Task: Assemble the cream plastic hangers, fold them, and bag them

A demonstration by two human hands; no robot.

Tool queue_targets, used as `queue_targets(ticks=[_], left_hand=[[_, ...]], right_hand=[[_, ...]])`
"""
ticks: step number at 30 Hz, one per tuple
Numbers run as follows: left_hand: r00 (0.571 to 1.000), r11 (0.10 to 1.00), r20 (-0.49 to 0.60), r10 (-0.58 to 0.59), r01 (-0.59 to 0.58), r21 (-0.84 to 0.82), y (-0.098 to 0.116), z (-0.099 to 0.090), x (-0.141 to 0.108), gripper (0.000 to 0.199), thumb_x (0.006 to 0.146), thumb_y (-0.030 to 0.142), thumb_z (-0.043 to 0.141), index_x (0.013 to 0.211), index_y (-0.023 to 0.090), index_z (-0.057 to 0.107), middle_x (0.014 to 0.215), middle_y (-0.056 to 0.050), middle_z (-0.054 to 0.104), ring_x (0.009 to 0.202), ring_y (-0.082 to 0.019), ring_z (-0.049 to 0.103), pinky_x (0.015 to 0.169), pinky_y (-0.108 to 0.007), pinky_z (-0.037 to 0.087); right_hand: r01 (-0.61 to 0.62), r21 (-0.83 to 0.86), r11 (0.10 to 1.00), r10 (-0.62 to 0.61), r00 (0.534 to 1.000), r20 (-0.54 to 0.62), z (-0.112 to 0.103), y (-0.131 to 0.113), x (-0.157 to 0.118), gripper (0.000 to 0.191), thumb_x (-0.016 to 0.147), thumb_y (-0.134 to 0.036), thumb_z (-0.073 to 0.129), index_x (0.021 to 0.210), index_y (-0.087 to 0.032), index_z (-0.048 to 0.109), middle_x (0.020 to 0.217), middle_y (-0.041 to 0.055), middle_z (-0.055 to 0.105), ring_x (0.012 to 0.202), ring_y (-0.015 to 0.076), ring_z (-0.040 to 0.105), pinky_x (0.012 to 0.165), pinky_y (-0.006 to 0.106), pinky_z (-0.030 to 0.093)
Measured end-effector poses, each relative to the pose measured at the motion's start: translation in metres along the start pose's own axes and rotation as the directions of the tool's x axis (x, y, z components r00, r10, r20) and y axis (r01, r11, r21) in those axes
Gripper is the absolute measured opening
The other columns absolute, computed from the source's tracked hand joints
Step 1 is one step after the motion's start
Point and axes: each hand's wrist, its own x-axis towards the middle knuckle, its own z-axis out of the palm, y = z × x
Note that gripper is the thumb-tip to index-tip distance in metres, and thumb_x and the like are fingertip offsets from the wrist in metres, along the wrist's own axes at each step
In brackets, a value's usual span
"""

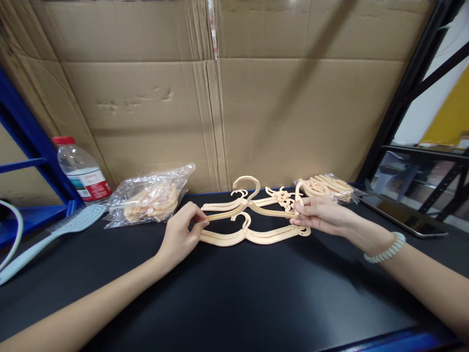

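A peach-coloured clothes hanger (pixel 234 212) is raised a little above the black tabletop, its hook pointing up. Its left tip is pinched between the thumb and forefinger of my left hand (pixel 185 230). At the other tip, the fingers of my right hand (pixel 318 215) are closed on a small curved plastic piece (pixel 299 189) that stands up above them. Whether this piece is joined to the hanger is hidden by the fingers. Nearer to me lies another hanger (pixel 223 240), and one more hanger (pixel 216 207) lies behind. Several loose small curved pieces (pixel 283 196) sit in a heap beside my right hand.
Clear plastic bags of peach parts lie at the left (pixel 150 200) and the right (pixel 326 187). A red-capped bottle (pixel 84 171) and a pale hairbrush (pixel 69 225) are at the far left. A dark tablet-like slab (pixel 403 217) lies right. Cardboard (pixel 146 107) walls the back.
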Motion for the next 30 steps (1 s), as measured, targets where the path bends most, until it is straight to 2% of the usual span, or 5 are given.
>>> queue_targets(ticks=[14, 18, 23, 27, 30], left_hand=[[0.996, 0.998, 0.077, 0.037, -0.041, 0.043, 0.0, 0.001, -0.003, 0.006, 0.083, 0.014, 0.052, 0.083, 0.02, 0.052, 0.073, 0.001, 0.054, 0.066, -0.014, 0.055, 0.062, -0.026, 0.046], [0.967, 0.965, 0.159, 0.197, -0.22, 0.14, 0.0, -0.002, -0.001, 0.013, 0.087, 0.015, 0.05, 0.098, 0.018, 0.055, 0.079, -0.002, 0.058, 0.07, -0.015, 0.057, 0.064, -0.026, 0.046], [0.848, 0.796, 0.239, 0.474, -0.528, 0.295, 0.016, -0.016, 0.006, 0.018, 0.086, 0.01, 0.045, 0.094, 0.015, 0.061, 0.069, -0.003, 0.061, 0.061, -0.017, 0.056, 0.056, -0.028, 0.041], [0.84, 0.776, 0.215, 0.497, -0.542, 0.322, 0.034, -0.023, 0.01, 0.022, 0.088, 0.019, 0.056, 0.108, 0.011, 0.059, 0.075, -0.005, 0.066, 0.065, -0.017, 0.061, 0.057, -0.027, 0.042], [0.84, 0.781, 0.234, 0.49, -0.542, 0.311, 0.039, -0.027, 0.012, 0.016, 0.091, 0.018, 0.051, 0.103, 0.011, 0.06, 0.07, -0.003, 0.065, 0.06, -0.016, 0.06, 0.055, -0.026, 0.04]], right_hand=[[0.178, -0.075, 0.981, -0.191, 0.955, -0.227, 0.01, 0.004, -0.001, 0.02, 0.069, -0.015, 0.076, 0.064, -0.016, 0.057, 0.064, -0.0009, 0.059, 0.06, 0.0122, 0.065, 0.069, 0.026, 0.06], [0.216, -0.051, 0.975, -0.222, 0.948, -0.227, 0.014, 0.003, -0.004, 0.023, 0.065, -0.015, 0.078, 0.065, -0.017, 0.055, 0.063, -0.0028, 0.058, 0.057, 0.0112, 0.065, 0.062, 0.022, 0.058], [0.248, -0.01, 0.969, -0.243, 0.941, -0.234, 0.018, 0.001, -0.006, 0.023, 0.064, -0.015, 0.079, 0.068, -0.017, 0.056, 0.064, -0.0034, 0.058, 0.056, 0.0107, 0.065, 0.06, 0.021, 0.058], [0.266, -0.009, 0.964, -0.259, 0.931, -0.258, 0.019, 0.0, -0.007, 0.018, 0.069, -0.017, 0.076, 0.067, -0.017, 0.057, 0.065, -0.0017, 0.059, 0.061, 0.0129, 0.067, 0.061, 0.02, 0.058], [0.288, 0.032, 0.957, -0.271, 0.928, -0.255, 0.021, 0.001, -0.007, 0.017, 0.072, -0.017, 0.074, 0.068, -0.017, 0.058, 0.067, -0.0012, 0.061, 0.066, 0.014, 0.068, 0.066, 0.023, 0.059]])
